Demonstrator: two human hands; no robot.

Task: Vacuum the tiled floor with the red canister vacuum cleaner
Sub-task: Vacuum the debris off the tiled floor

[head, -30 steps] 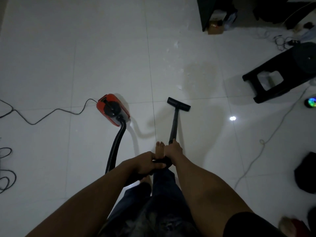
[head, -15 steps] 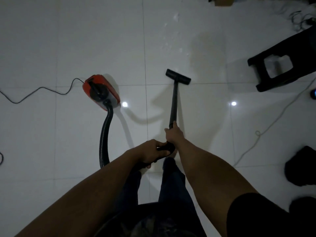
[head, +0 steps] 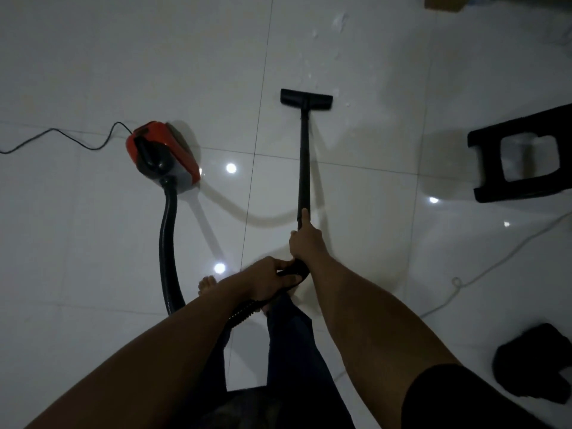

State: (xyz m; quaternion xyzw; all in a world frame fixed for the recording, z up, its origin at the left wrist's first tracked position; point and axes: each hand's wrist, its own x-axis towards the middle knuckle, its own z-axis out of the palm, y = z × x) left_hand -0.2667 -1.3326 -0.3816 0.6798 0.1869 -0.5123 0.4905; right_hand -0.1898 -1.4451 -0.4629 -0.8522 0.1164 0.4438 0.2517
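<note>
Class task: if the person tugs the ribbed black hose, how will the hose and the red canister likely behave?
The hose is probably floppy: it hangs in a loose curve from the red canister to the left hand. A tug would likely straighten it first. The canister would then probably slide or roll across the glossy tiled floor, trailing its cord.

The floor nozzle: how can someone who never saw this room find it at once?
Start at the red vacuum on the floor, left. To its right a black wand runs forward from the hands. The nozzle is the flat black crossbar at its far end, near pale specks.
</note>
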